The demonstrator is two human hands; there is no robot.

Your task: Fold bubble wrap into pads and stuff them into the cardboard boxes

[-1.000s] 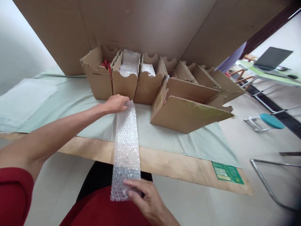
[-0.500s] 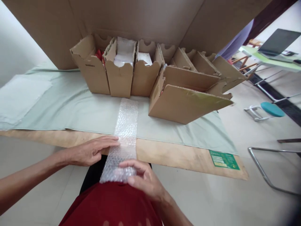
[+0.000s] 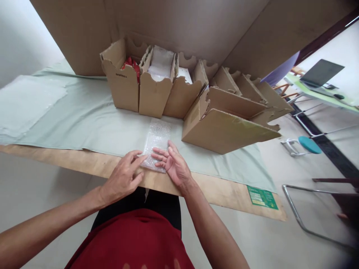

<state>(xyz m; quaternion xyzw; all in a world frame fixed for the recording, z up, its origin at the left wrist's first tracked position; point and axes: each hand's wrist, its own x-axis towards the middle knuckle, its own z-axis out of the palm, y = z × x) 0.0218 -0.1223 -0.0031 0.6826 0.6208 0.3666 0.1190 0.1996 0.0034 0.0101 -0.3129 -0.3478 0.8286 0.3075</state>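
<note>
A strip of bubble wrap (image 3: 157, 136) lies on the cloth in front of the cardboard bins, its near end folded back on itself close to the table's edge. My left hand (image 3: 125, 173) is at the near left corner of the wrap, fingers apart, the index fingertip touching its edge. My right hand (image 3: 175, 164) rests on the right side of the fold, palm turned inward and fingers spread over the plastic. Whether anything lies inside the fold I cannot tell.
Behind stands a row of cardboard bins (image 3: 154, 97); one holds red items (image 3: 131, 65), another clear plastic bags (image 3: 161, 63). A larger bin (image 3: 224, 130) angles out at right. White sheets (image 3: 25, 104) lie at left. A teal stool (image 3: 308, 145) and a laptop (image 3: 322, 74) are further right.
The near end of the bubble wrap, which hung toward my lap, is now folded up onto the table. Both hands have moved forward, the right one further, onto the folded part.
</note>
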